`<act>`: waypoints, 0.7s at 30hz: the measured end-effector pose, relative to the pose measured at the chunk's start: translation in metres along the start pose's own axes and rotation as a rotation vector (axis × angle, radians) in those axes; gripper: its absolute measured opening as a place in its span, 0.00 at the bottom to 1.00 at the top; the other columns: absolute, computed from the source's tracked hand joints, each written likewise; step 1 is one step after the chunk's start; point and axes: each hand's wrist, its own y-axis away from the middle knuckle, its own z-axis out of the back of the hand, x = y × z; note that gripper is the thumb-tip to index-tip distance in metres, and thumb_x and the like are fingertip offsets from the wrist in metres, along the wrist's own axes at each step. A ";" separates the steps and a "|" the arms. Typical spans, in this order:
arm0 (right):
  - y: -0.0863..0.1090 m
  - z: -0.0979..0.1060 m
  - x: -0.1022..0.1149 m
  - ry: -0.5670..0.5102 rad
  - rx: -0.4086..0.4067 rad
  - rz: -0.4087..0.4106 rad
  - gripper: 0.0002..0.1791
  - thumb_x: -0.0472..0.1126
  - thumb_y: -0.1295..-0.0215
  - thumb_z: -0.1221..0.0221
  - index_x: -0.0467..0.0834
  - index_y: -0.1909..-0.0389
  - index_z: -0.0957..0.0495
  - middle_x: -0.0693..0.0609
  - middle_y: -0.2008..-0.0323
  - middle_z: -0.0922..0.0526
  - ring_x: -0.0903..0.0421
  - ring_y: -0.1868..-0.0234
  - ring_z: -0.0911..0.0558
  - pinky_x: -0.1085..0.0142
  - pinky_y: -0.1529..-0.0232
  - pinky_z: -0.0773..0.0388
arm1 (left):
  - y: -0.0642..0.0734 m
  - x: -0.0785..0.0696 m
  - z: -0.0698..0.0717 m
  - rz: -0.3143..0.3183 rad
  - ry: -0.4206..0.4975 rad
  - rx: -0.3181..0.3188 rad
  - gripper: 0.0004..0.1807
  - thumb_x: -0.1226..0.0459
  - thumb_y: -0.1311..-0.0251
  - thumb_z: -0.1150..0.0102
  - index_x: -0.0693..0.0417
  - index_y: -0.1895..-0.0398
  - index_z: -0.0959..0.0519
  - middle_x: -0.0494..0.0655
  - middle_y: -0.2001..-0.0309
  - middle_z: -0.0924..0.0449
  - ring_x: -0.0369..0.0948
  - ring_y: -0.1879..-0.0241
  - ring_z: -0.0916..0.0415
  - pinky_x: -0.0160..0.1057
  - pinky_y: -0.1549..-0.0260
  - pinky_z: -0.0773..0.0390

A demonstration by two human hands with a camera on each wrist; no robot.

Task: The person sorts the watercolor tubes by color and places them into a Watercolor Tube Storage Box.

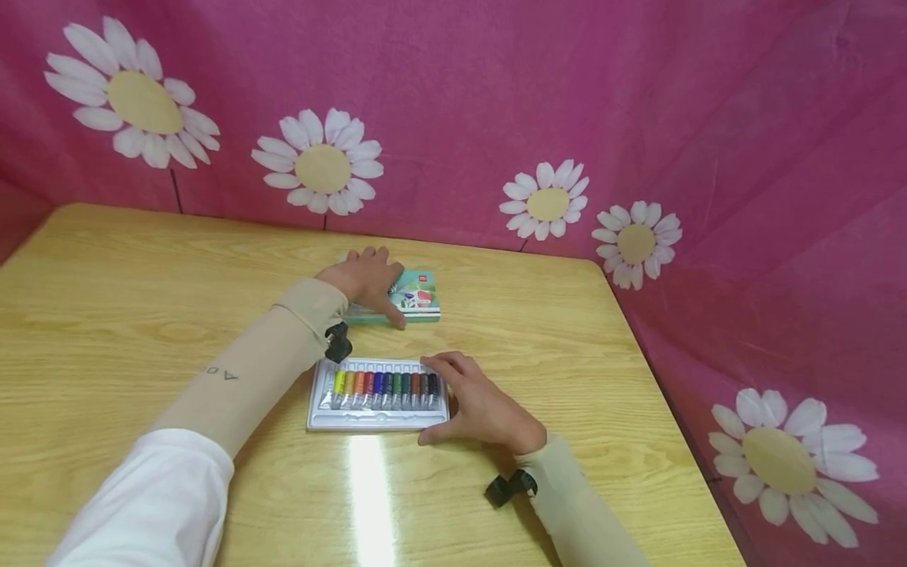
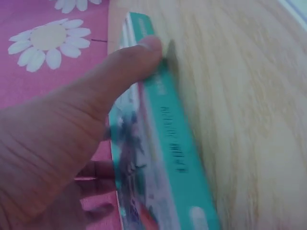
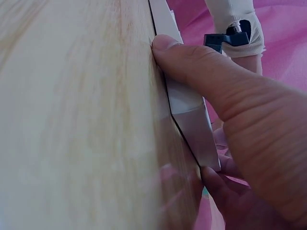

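At the far side of the table, my left hand point(image 1: 364, 279) grips a green box point(image 1: 421, 291) with a printed picture on its lid. Its thumb point(image 2: 151, 45) presses the near green side, and the other fingers reach over to the opposite side. Closer to me lies a white plastic tray point(image 1: 379, 425) with a row of paint tubes point(image 1: 386, 387) in several colours, from yellow to black. My right hand point(image 1: 482, 402) holds this tray by its right end, thumb at the front corner and fingers at the back one.
The wooden table point(image 1: 553, 331) carries both the box and the tray. Behind it and along its right side hangs a pink cloth point(image 1: 453, 118) with white daisies. Each wrist wears a small black camera point(image 1: 338, 342).
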 end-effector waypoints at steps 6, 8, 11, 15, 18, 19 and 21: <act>-0.001 -0.003 0.000 0.002 -0.001 -0.005 0.61 0.68 0.55 0.23 0.60 0.20 0.43 0.54 0.22 0.41 0.52 0.27 0.34 0.50 0.26 0.29 | 0.008 0.002 0.003 0.013 0.046 0.035 0.59 0.36 0.51 0.27 0.59 0.22 0.39 0.62 0.26 0.39 0.59 0.28 0.36 0.62 0.29 0.32; -0.001 -0.003 0.000 0.003 -0.003 -0.002 0.62 0.68 0.55 0.23 0.60 0.20 0.43 0.54 0.22 0.41 0.51 0.27 0.34 0.50 0.26 0.29 | 0.012 0.006 0.006 -0.005 0.036 0.014 0.59 0.37 0.50 0.27 0.61 0.23 0.39 0.62 0.26 0.37 0.59 0.29 0.35 0.61 0.28 0.33; -0.001 -0.003 0.000 0.006 -0.007 -0.004 0.62 0.68 0.55 0.23 0.60 0.20 0.43 0.53 0.22 0.41 0.51 0.27 0.34 0.50 0.26 0.29 | 0.020 0.011 0.011 -0.037 0.044 -0.033 0.59 0.38 0.50 0.27 0.62 0.22 0.41 0.64 0.28 0.34 0.58 0.31 0.34 0.60 0.28 0.34; -0.001 -0.002 0.000 0.012 -0.017 -0.002 0.62 0.67 0.55 0.22 0.59 0.20 0.42 0.53 0.22 0.40 0.51 0.27 0.34 0.50 0.26 0.29 | 0.034 0.016 0.018 -0.070 0.105 -0.072 0.59 0.42 0.51 0.25 0.59 0.21 0.42 0.65 0.30 0.34 0.56 0.36 0.33 0.58 0.32 0.30; -0.001 -0.001 0.000 0.010 -0.018 0.004 0.62 0.67 0.55 0.22 0.58 0.20 0.42 0.53 0.23 0.40 0.52 0.28 0.34 0.50 0.26 0.29 | 0.048 0.018 0.020 -0.094 0.115 -0.088 0.57 0.44 0.52 0.24 0.57 0.22 0.40 0.62 0.31 0.34 0.55 0.36 0.33 0.57 0.32 0.30; -0.001 -0.001 0.000 0.009 -0.016 0.006 0.62 0.68 0.55 0.23 0.58 0.20 0.42 0.53 0.23 0.40 0.52 0.28 0.34 0.50 0.26 0.29 | 0.052 0.019 0.020 -0.108 0.113 -0.096 0.57 0.44 0.52 0.24 0.58 0.22 0.39 0.61 0.32 0.33 0.54 0.36 0.33 0.57 0.32 0.30; -0.001 0.000 0.000 0.002 -0.010 0.005 0.62 0.67 0.55 0.23 0.58 0.20 0.42 0.53 0.23 0.40 0.52 0.28 0.33 0.50 0.26 0.30 | 0.061 0.022 0.020 -0.126 0.113 -0.109 0.56 0.46 0.52 0.23 0.59 0.22 0.39 0.60 0.32 0.34 0.54 0.35 0.35 0.57 0.31 0.32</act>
